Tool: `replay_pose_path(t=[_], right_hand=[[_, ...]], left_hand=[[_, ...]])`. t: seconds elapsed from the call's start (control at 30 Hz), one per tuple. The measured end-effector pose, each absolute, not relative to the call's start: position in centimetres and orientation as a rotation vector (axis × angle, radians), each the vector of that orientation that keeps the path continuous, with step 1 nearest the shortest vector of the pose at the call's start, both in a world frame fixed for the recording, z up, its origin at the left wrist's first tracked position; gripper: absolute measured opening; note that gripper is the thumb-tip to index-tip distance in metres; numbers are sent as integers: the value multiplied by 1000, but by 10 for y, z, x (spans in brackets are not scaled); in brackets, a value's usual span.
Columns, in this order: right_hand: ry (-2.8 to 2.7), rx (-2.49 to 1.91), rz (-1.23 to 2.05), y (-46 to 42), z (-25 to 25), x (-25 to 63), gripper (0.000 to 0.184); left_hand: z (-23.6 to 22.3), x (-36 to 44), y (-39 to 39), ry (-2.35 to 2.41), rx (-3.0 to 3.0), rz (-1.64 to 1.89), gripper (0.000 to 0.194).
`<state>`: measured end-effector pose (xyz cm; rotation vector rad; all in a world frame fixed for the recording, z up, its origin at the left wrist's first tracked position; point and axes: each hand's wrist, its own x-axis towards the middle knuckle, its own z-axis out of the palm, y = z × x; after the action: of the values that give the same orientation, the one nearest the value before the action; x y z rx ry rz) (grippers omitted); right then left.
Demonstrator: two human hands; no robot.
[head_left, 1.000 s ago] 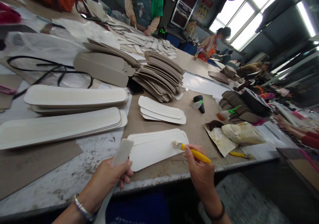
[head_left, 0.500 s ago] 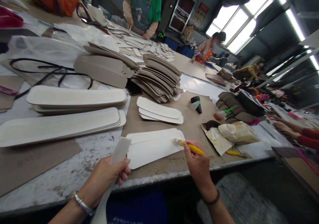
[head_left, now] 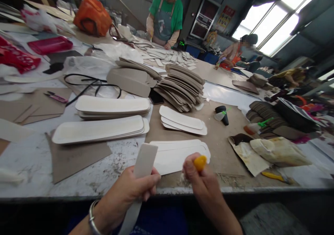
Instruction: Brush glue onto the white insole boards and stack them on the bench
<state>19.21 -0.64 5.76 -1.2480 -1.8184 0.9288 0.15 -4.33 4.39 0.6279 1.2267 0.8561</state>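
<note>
My left hand (head_left: 130,189) is closed round a long pale strip (head_left: 144,163) that stands upright at the table's near edge. My right hand (head_left: 199,182) grips a yellow-handled brush (head_left: 199,162), handle end pointing toward me, bristles hidden behind the fingers. Just beyond both hands a few white oblong pieces (head_left: 180,153) lie flat on brown board.
Stacks of white pieces (head_left: 104,130) lie at left, fanned grey-brown pieces (head_left: 180,83) behind. A glue-smeared pouch (head_left: 276,151) and a yellow tool (head_left: 273,175) sit at right. A person in green (head_left: 165,14) and other workers stand at the far side.
The brush has lifted off the white pieces and turned so its handle end faces me. My head has shifted, bringing more of the left table into view. The left hand keeps the strip.
</note>
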Motion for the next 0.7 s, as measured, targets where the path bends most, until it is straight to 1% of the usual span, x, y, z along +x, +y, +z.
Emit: replay_pose_path(t=[0.1, 0.2, 0.33, 0.5, 0.6, 0.7], right_hand=[[-1680, -1221, 1367, -6, 53, 158, 27], [-1516, -1174, 1619, -6, 51, 140, 29], [-1527, -1155, 1652, -7, 53, 142, 29], [-1516, -1272, 1458, -7, 46, 145, 31], [-1345, -1283, 1545, -7, 39, 142, 32], [-1212, -1285, 1661, -8, 37, 141, 40]], left_hand=[[54, 6, -48, 1164, 602, 796, 35], [56, 8, -51, 1168, 619, 773, 33], [50, 7, -52, 1061, 584, 831, 34], [43, 10, -51, 1072, 377, 915, 50], [42, 14, -49, 1092, 323, 971, 53], [42, 18, -48, 1126, 300, 1023, 52]])
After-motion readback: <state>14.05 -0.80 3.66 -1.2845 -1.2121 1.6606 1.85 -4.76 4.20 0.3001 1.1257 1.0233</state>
